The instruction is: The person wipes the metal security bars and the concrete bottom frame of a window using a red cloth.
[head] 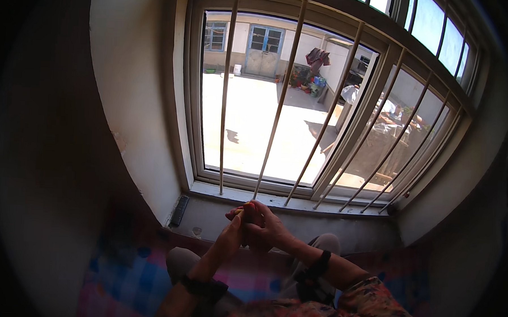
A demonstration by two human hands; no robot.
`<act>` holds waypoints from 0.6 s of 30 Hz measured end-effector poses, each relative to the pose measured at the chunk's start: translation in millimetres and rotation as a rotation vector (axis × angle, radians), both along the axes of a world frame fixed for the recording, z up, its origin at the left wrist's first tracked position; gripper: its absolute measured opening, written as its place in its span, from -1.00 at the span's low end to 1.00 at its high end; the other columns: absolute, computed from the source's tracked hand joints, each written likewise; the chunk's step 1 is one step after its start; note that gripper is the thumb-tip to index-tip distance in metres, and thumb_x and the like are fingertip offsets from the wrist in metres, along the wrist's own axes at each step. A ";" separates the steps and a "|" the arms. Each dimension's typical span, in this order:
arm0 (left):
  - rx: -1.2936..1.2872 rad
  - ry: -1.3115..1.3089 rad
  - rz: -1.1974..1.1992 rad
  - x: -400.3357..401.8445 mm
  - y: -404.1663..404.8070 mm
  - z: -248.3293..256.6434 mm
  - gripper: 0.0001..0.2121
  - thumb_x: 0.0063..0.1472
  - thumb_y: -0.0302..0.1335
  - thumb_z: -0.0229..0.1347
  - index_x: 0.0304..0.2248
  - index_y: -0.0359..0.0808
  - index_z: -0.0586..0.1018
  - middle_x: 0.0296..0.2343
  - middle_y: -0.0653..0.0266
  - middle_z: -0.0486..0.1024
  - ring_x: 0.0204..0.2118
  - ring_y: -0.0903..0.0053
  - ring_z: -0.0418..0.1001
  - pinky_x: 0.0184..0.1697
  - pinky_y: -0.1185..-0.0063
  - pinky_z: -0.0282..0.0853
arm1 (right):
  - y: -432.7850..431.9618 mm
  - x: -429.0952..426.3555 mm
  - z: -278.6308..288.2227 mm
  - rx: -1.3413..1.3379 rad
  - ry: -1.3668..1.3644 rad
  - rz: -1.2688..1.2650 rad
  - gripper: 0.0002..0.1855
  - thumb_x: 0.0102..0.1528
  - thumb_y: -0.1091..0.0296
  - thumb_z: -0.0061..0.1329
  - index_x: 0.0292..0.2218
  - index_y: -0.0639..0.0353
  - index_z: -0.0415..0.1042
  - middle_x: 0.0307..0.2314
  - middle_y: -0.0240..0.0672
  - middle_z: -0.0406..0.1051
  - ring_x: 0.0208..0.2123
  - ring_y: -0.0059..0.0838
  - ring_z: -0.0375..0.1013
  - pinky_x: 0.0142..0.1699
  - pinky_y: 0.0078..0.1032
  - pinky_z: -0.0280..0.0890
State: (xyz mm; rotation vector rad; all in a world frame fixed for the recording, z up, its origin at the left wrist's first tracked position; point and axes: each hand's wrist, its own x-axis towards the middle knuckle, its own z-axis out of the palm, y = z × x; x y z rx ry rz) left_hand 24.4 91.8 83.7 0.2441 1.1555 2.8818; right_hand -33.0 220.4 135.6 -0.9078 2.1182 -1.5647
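Note:
Both hands meet above the windowsill point(293, 226), close to the foot of a window bar. A small red and yellow thing point(248, 205), too dark and small to name, sits between their fingers. My left hand point(230, 236) grips it from the left, with the thumb pointing up along it. From the right, my right hand point(268, 229) curls around it, fingers bent over the top. The hands hide much of the thing and partly overlap each other.
A dark, slim remote-like object point(179, 211) lies at the sill's left end. Upright metal bars point(280, 100) stand before the sliding window point(320, 193). My knees point(182, 257) rest on a colourful checked cover point(134, 276). Outside is a sunlit courtyard point(251, 116).

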 end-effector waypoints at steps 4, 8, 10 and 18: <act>-0.503 0.113 -0.025 -3.6 -28.2 -18.4 -0.55 0.22 -0.19 -0.36 0.00 -0.33 0.12 -0.05 0.23 0.16 -0.02 0.48 0.16 -0.03 0.53 0.11 | 13.6 -55.3 -47.2 -0.085 -0.038 0.026 -0.47 -0.05 0.38 -0.07 -0.05 0.23 0.07 -0.16 -0.24 0.22 -0.08 -0.41 0.19 -0.01 -0.51 0.11; -0.543 -0.093 0.312 1.8 -89.4 -40.6 -0.59 0.18 -0.20 -0.22 -0.14 -0.38 0.31 -0.26 0.19 0.36 -0.24 0.52 0.36 -0.25 0.60 0.26 | 4.4 -96.2 33.3 -0.428 -0.014 -0.124 -0.58 -0.04 0.46 -0.15 -0.10 0.25 0.15 -0.20 -0.28 0.25 -0.13 -0.47 0.23 -0.02 -0.53 0.12; -0.561 -0.118 0.375 -12.0 -101.3 -67.5 -0.63 0.17 -0.23 -0.19 -0.17 -0.36 0.34 -0.31 0.21 0.38 -0.29 0.54 0.38 -0.31 0.61 0.28 | 16.7 -139.9 88.7 -0.539 0.302 -0.216 -0.59 -0.05 0.48 -0.16 -0.11 0.24 0.18 -0.22 -0.31 0.27 -0.14 -0.47 0.24 -0.01 -0.54 0.11; -1.123 -0.261 -0.086 -51.2 -83.4 -112.3 -0.70 0.11 -0.32 -0.09 -0.23 -0.36 0.39 -0.43 0.12 0.42 -0.39 0.42 0.40 -0.38 0.57 0.31 | -11.3 -244.7 286.4 -0.590 0.826 -0.589 -0.55 -0.08 0.27 -0.02 -0.17 0.27 0.24 -0.29 -0.20 0.33 -0.27 -0.44 0.34 -0.20 -0.61 0.25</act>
